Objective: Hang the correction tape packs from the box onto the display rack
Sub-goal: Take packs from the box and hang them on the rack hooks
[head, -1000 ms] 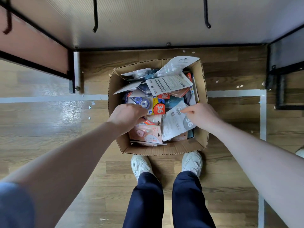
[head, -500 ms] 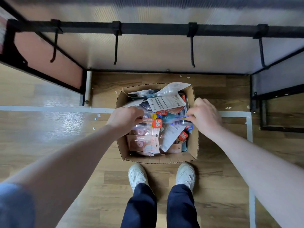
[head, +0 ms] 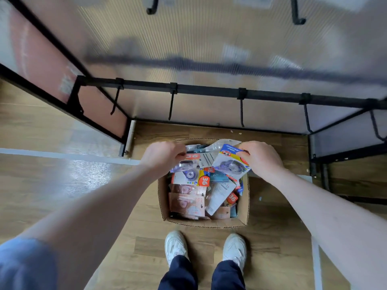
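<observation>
A cardboard box (head: 244, 203) on the wooden floor holds several correction tape packs (head: 188, 203). My right hand (head: 261, 159) pinches a blue-topped pack with a purple tape (head: 231, 164) by its upper right edge, lifted above the box. My left hand (head: 162, 156) grips another purple tape pack (head: 187, 169) at its top, also raised over the box. Beyond the box stands the display rack, its black rail (head: 209, 92) carrying bare hooks (head: 241, 114).
A black-framed panel (head: 52, 80) runs along the left, and more frame bars (head: 345, 158) stand at the right. My white shoes (head: 176, 246) are just behind the box. White tape lines mark the floor. Two higher hooks (head: 297, 15) hang near the top.
Both hands rose out of the box, each bringing up a purple tape pack. The view tilted upward, showing more of the rack's rail and hooks.
</observation>
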Available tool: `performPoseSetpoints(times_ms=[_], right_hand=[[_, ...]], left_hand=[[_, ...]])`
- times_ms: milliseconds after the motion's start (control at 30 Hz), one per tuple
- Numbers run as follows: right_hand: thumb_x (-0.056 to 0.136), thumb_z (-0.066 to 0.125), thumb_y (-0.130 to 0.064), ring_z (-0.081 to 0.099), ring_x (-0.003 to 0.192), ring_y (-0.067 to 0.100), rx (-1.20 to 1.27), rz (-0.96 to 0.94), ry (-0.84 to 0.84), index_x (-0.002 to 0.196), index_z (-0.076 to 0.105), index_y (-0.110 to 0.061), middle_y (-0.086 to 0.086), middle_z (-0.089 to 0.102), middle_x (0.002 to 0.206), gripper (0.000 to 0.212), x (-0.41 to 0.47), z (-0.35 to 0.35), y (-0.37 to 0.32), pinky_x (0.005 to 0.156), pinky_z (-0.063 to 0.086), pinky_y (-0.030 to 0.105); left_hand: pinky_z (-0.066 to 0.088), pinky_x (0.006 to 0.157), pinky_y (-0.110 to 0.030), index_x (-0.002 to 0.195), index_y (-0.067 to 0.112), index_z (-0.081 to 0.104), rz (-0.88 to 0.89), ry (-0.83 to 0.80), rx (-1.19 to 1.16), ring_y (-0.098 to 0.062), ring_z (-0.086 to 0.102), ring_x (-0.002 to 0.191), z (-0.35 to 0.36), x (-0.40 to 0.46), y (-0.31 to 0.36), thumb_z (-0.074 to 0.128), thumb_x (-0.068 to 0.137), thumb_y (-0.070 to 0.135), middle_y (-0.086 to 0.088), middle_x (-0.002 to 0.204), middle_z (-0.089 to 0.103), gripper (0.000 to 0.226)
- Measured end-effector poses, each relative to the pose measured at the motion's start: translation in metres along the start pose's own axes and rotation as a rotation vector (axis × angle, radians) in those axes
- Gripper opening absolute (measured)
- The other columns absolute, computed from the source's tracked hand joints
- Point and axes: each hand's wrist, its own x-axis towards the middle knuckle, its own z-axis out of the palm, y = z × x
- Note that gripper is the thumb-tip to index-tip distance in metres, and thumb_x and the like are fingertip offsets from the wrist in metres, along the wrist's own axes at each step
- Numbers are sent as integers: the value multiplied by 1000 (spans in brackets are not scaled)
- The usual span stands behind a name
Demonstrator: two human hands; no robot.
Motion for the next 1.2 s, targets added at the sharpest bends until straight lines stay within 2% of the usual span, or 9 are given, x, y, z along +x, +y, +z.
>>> performPoseSetpoints(times_ms=[167, 300, 467, 600, 700, 867, 933, 1033, 1200], right_hand=[[99, 41, -28, 48, 73, 18, -85, -65, 21, 88, 54, -18, 0, 57, 86, 20, -13, -48, -16, 47, 22, 24], [98, 43, -29, 52, 75, 17, -68, -121, 80, 84, 53, -19, -1, 57, 84, 20, -23, -90, -28, 51, 28, 26], [96, 48, -30, 53, 75, 16, -8, -181, 133, 80, 51, -20, 0, 56, 83, 19, -37, -142, -45, 54, 32, 26], [97, 45, -33, 47, 77, 11, -66, -240, 203, 95, 59, -19, -1, 62, 98, 20, -55, -184, -62, 50, 23, 17], [97, 44, -35, 53, 85, 11, -92, -278, 229, 106, 61, -19, -2, 63, 105, 25, -71, -211, -74, 53, 25, 15], [97, 44, -34, 52, 81, 11, -58, -311, 289, 95, 60, -21, -3, 65, 101, 21, -89, -256, -93, 55, 31, 21], [98, 42, -34, 52, 82, 13, -96, -329, 317, 100, 61, -22, -3, 64, 101, 23, -97, -278, -104, 56, 30, 25], [98, 42, -33, 57, 87, 18, -144, -351, 353, 99, 62, -19, -1, 64, 98, 25, -103, -307, -120, 61, 33, 29], [96, 46, -32, 58, 79, 17, -109, -434, 404, 93, 64, -16, -2, 66, 92, 24, -115, -352, -151, 59, 35, 28]], left_hand=[[40, 62, -29, 97, 19, 63, 24, 60, 18, -25, 60, 85, -43, -14, 9, 49, 94, 33, 0, 93, 66, 20], [38, 61, -28, 103, 19, 63, 47, 102, 39, -21, 61, 87, -86, -26, 19, 47, 95, 33, 1, 98, 66, 23], [44, 66, -31, 104, 18, 62, 17, 172, 82, -27, 60, 87, -147, -43, 27, 45, 96, 37, -4, 95, 63, 27], [46, 65, -28, 104, 20, 62, 18, 229, 101, -23, 61, 85, -192, -57, 35, 45, 96, 38, 0, 94, 64, 26], [49, 65, -27, 103, 20, 63, 20, 273, 120, -20, 62, 83, -224, -69, 41, 46, 96, 38, 3, 95, 66, 26], [44, 67, -27, 109, 23, 61, 19, 352, 175, -20, 62, 90, -279, -96, 50, 41, 97, 37, 4, 103, 65, 27], [41, 67, -26, 111, 24, 60, 1, 389, 183, -18, 61, 94, -303, -109, 50, 40, 98, 37, 5, 106, 64, 28], [43, 70, -28, 112, 22, 60, -33, 432, 178, -19, 60, 96, -334, -126, 50, 40, 98, 36, 4, 107, 63, 28], [46, 69, -28, 110, 21, 61, -93, 551, 174, -20, 61, 93, -383, -158, 47, 44, 96, 35, 4, 105, 64, 26]])
